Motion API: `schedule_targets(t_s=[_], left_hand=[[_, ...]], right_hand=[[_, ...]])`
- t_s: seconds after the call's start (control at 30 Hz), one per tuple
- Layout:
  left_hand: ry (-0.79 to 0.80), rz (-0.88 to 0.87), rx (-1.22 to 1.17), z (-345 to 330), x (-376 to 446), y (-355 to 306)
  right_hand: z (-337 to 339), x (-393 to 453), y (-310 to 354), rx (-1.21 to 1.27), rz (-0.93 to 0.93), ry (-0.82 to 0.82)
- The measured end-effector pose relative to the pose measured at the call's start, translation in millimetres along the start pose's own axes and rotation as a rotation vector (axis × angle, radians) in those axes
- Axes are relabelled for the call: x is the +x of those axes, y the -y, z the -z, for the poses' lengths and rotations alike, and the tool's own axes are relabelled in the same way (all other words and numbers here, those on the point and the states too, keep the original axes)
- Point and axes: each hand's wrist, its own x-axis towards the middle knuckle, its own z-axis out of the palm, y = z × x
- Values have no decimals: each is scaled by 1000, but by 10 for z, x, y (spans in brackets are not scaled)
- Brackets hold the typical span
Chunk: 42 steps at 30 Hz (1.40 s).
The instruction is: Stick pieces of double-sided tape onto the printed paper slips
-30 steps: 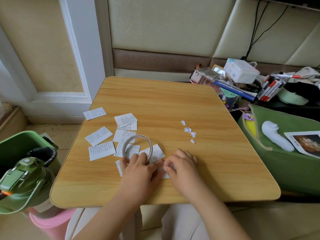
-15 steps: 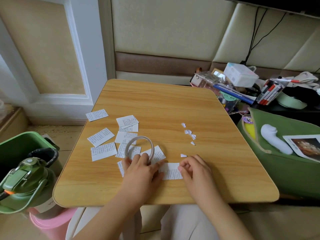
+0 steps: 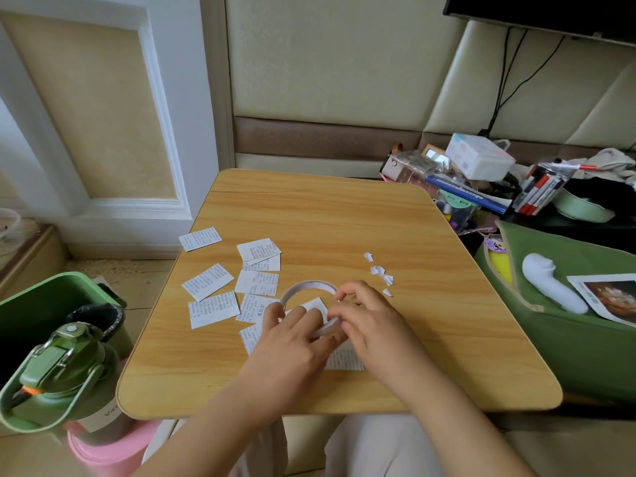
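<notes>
Green flask (image 3: 58, 366) off the worktop's (image 3: 344, 215) left edge. Printed slips (image 3: 213, 309) scattered left of centre. Left hand (image 3: 289, 342) grips the tape roll (image 3: 308, 287) above the slips. Right hand (image 3: 370, 320) pinches the roll's near rim; one slip (image 3: 346, 359) lies under it. Backing scraps (image 3: 378, 271) sit farther right.

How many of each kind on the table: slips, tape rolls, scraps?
Printed slips: 10, roughly; some overlap or are partly hidden
Tape roll: 1
White scraps: 4 showing
Total: 15
</notes>
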Motion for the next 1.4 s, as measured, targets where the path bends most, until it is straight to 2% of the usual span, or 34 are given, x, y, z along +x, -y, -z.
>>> schedule_targets(t_s=[0.1, 0.17, 0.27, 0.3, 0.5, 0.63, 0.83, 1.0, 1.17, 1.4], left_hand=[[0, -34, -78, 80, -28, 47], [7, 2, -191, 162, -47, 50], [-19, 217, -458, 276, -61, 59], [-24, 276, -481, 282, -56, 86], [58, 418, -269, 176, 43, 453], [51, 393, -175, 172, 162, 622], [62, 374, -70, 96, 225, 842], [104, 356, -34, -49, 371, 968], [123, 363, -84, -226, 558, 1001], [120, 329, -93, -320, 577, 983]], right_hand=[[23, -38, -26, 83, -21, 65], [33, -80, -46, 139, -62, 91], [34, -96, -112, 167, -139, 54], [37, -83, -137, 164, -164, 47], [104, 190, -265, 101, -226, 45], [79, 514, -430, 3, -236, 27], [-90, 1188, -956, -276, -293, 215], [-307, 1399, -1154, -421, -232, 367], [-419, 1373, -1225, -403, -292, 348], [-492, 1362, -1309, -249, -328, 275]])
